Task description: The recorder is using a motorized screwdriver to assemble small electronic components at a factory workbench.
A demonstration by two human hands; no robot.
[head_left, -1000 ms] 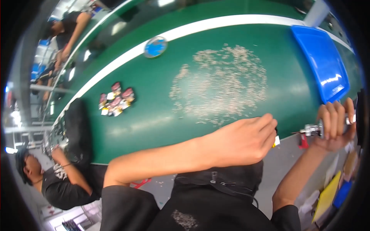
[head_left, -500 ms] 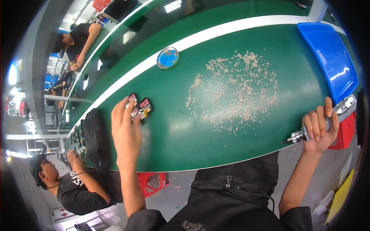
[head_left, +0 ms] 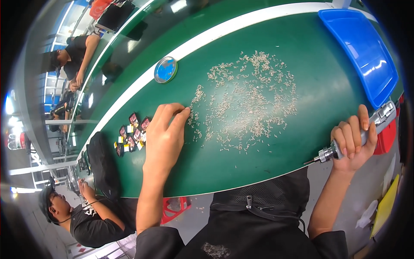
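Observation:
My right hand (head_left: 352,144) is wrapped round a grey electric screwdriver (head_left: 379,118), whose thin bit points left near the table's front edge. My left hand (head_left: 166,140) is over the table with thumb and forefinger pinched at the left fringe of a wide scatter of tiny pale screws (head_left: 254,103). Whether a screw sits between those fingertips is too small to make out. Beside that hand, to its left, lies a group of several small black-and-red parts (head_left: 130,134) with yellow and white bits; the hand may hide some of them.
A round dish with blue contents (head_left: 174,73) stands near the white strip. At the right edge is a blue tray (head_left: 330,21). A black bag (head_left: 102,164) lies at the left end, near a seated co-worker (head_left: 92,222). Red stools (head_left: 174,207) stand below the table.
My left hand has moved right, from the small black-and-red parts to the screws, and its fingers have drawn together. The view has shifted slightly; my right hand still grips the electric screwdriver.

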